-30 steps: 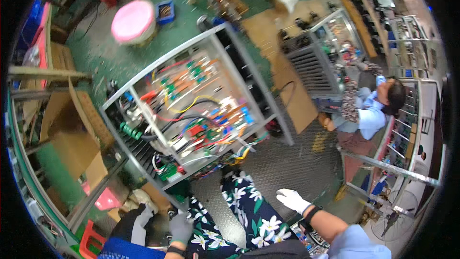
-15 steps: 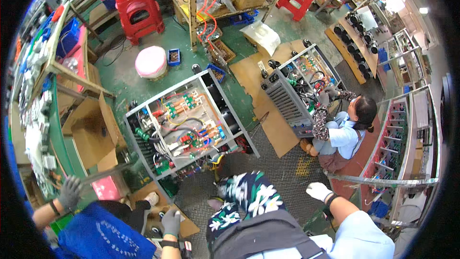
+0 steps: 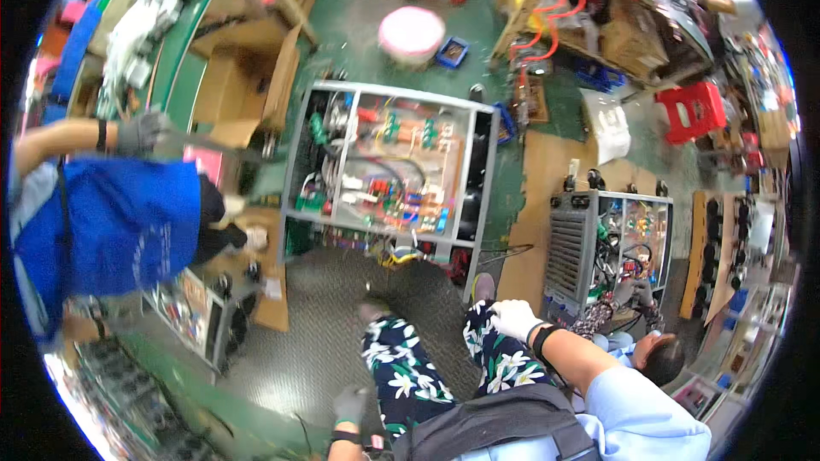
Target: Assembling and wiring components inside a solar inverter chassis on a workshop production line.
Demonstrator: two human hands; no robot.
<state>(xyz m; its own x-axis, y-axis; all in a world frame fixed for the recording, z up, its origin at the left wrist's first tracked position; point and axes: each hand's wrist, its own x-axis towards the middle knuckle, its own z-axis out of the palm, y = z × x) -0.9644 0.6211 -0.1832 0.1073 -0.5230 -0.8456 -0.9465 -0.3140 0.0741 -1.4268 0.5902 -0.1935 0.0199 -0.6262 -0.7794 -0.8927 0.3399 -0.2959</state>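
My right hand (image 3: 515, 320), in a white glove with a black wristband, hangs over my right thigh, fingers loosely apart with nothing in them. At the lower edge, beside my left leg, is my left hand (image 3: 350, 405) in a grey glove; motion blurs its fingers. Neither hand touches the open metal-framed cabinet (image 3: 389, 235) in front of me. Inside that cabinet are cables, copper-coloured bars and green circuit boards (image 3: 430, 132). My flower-patterned trouser legs (image 3: 406, 367) stand on a dark patterned mat (image 3: 316, 324).
A co-worker in a blue apron (image 3: 128, 230) stands at left, a grey-gloved hand near a carton (image 3: 231, 90). Another person (image 3: 658, 358) works at a second cabinet (image 3: 572, 248) on the right. A round pink-and-white stool or tub (image 3: 412, 34) and red stools (image 3: 692, 113) stand beyond.
My view has swung left, so the cabinet now sits more squarely ahead. My right hand has come in over my thigh. The left co-worker appears higher and fuller in view.
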